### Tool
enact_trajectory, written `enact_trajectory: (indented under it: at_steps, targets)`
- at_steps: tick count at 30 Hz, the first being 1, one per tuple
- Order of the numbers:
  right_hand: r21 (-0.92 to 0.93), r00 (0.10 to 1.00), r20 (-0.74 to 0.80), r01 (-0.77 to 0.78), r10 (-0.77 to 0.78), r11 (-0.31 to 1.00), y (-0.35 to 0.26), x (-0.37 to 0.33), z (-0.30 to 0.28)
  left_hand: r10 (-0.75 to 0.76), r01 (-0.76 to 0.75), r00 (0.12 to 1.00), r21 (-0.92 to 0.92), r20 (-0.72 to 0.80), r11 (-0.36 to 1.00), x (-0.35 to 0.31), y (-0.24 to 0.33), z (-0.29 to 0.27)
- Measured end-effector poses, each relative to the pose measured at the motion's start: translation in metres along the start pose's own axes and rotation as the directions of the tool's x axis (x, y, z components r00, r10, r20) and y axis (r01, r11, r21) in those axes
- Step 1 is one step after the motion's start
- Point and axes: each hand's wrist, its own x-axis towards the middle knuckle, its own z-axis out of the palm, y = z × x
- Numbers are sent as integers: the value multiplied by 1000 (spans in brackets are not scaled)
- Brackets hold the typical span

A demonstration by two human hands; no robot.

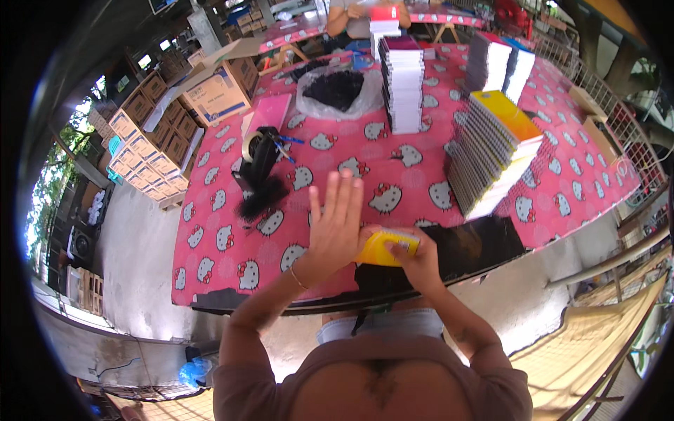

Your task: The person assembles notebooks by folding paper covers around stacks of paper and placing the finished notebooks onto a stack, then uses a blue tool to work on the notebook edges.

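My right hand [420, 263] grips a yellow notebook [374, 251] near the front edge of the table, with the thumb over its cover. Beside it, my left hand [337, 228] is open, its fingers stretched out and pointing away from me. The left thumb is close to the notebook's left end; whether it touches is unclear. A black sheet [474, 247] lies on the table under and to the right of the notebook. Farther right stands a leaning stack of spiral notebooks [491, 154], the top one yellow-orange. A black-bristled brush [263, 200] lies left of my left hand.
Pink patterned cloth covers the table [385, 198]. A tape dispenser [254, 149], a clear bag of black material [337, 91] and a tall notebook stack [404, 91] stand beyond my hands. More notebooks [488, 63] are at far right. Cardboard boxes [221, 91] fill the left. A person [351, 17] sits opposite.
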Motion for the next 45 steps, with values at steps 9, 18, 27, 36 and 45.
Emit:
enact_trajectory:
  at_steps: [9, 18, 27, 36, 45]
  targets:
    - [-51, 999, 5, -40, 40, 998, -10, 0, -10, 169, -165, 986, -195, 6, 967, -7, 15, 8]
    - [132, 998, -27, -50, 54, 990, 30, -6, -12, 215, -198, 977, -378, 4, 905, -38, 48, 30]
    - [56, 999, -13, -28, 29, 998, 42, -2, -11, 164, -155, 986, -367, -6, 917, -17, 52, 27]
    - [-237, 995, 101, 26, -2, 971, 63, 9, -37, 102, -150, 986, -426, -134, 892, -3, 47, 39]
    - [-262, 986, 143, -48, 88, 964, 74, 10, -42, 106, -208, 972, -550, -212, 809, 23, 38, 57]
